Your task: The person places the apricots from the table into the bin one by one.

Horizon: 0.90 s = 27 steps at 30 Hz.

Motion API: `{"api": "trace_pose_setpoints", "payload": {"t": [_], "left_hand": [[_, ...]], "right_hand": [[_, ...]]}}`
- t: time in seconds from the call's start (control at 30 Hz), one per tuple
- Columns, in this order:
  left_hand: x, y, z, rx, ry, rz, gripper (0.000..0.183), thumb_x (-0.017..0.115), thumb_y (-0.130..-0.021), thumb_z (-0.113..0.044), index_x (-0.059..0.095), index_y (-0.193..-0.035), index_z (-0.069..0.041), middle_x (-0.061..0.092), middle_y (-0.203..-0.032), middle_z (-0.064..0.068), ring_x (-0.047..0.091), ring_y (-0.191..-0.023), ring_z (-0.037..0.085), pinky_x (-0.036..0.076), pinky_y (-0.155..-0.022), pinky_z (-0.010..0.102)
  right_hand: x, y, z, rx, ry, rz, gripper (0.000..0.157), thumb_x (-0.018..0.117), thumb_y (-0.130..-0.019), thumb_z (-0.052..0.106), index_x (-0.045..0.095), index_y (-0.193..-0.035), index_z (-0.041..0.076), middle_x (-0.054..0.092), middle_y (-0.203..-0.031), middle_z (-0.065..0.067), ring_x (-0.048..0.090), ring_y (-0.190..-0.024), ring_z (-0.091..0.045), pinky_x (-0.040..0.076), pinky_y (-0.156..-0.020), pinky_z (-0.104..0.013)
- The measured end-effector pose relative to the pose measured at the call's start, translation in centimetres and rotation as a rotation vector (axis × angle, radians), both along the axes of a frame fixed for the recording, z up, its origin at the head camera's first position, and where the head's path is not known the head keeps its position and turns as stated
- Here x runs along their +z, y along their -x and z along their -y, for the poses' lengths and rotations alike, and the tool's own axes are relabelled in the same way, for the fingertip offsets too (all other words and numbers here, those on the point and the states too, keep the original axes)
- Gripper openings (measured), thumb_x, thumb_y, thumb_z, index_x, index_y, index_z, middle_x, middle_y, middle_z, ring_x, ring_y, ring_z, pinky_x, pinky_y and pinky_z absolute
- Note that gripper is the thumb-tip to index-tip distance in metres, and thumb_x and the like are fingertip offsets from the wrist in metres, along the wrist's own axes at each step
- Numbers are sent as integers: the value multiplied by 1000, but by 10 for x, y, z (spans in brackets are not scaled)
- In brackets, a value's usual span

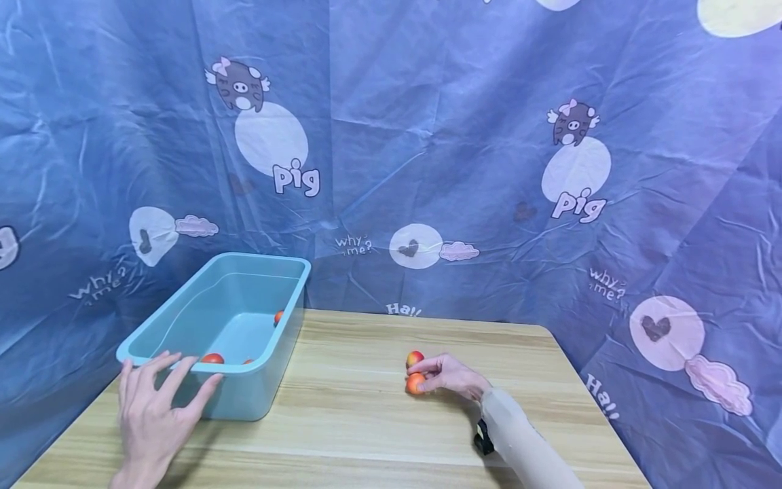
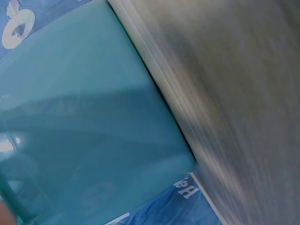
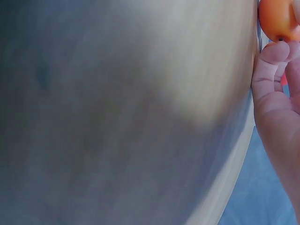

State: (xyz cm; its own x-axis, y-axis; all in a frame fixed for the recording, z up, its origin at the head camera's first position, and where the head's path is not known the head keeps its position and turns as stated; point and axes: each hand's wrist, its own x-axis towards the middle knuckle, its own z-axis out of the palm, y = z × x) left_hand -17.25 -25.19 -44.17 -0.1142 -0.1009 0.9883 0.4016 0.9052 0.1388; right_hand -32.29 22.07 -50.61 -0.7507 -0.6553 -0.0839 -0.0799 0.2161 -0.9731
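Note:
On the table, my right hand (image 1: 449, 375) pinches a small red-orange fruit (image 1: 415, 384) between thumb and fingers. Just behind it lies a second red-and-yellow fruit (image 1: 415, 357), close to the fingertips. In the right wrist view the orange fruit (image 3: 277, 19) has a dark spot at its stem end. My left hand (image 1: 153, 407) rests its spread fingers on the near rim of a light blue plastic bin (image 1: 244, 397). Inside the bin are a red fruit (image 1: 212, 358), another by the right wall (image 1: 278, 317), and part of one (image 1: 248, 362) mostly hidden by the rim.
The bin stands at the left of a wood-grain table (image 1: 354, 421). Blue printed cloth (image 1: 379, 136) hangs behind the table and on both sides. A black device (image 1: 483, 438) sits at the right sleeve.

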Motion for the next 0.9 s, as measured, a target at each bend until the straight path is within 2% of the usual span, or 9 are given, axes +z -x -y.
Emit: {"api": "trace_pose_setpoints", "payload": {"t": [0.37, 0.53, 0.67, 0.9], "left_hand": [[-1, -1, 1, 4, -1, 6, 59, 65, -69, -61, 69, -82, -4, 61, -88, 21, 56, -94, 37, 23, -98, 57], [-1, -2, 2, 5, 0, 3, 59, 65, -68, -61, 69, -81, -4, 61, -88, 21, 56, -93, 37, 23, -98, 58], [-1, -2, 1, 7, 1, -6, 59, 65, -69, -61, 69, -81, -4, 61, -88, 21, 56, -92, 38, 23, -98, 58], [-2, 0, 2, 17, 18, -13, 59, 65, -68, -62, 69, -80, -4, 62, -88, 21, 57, -93, 38, 24, -98, 58]], "right_hand": [[-1, 2, 2, 37, -40, -37, 46, 74, -70, 0, 60, -114, -1, 64, -107, -14, 60, -96, -21, 47, -80, -29], [-2, 3, 2, 13, -67, -46, 47, 75, -69, 3, 61, -115, 2, 65, -105, -11, 59, -92, -18, 47, -76, -27], [-1, 3, 3, 6, -49, -22, 47, 74, -72, 4, 60, -116, 2, 65, -104, -11, 60, -92, -18, 48, -74, -26], [5, 0, 3, 50, -33, 22, 46, 71, -75, 5, 57, -119, 1, 66, -99, -13, 62, -71, -15, 48, -62, -25]]}}
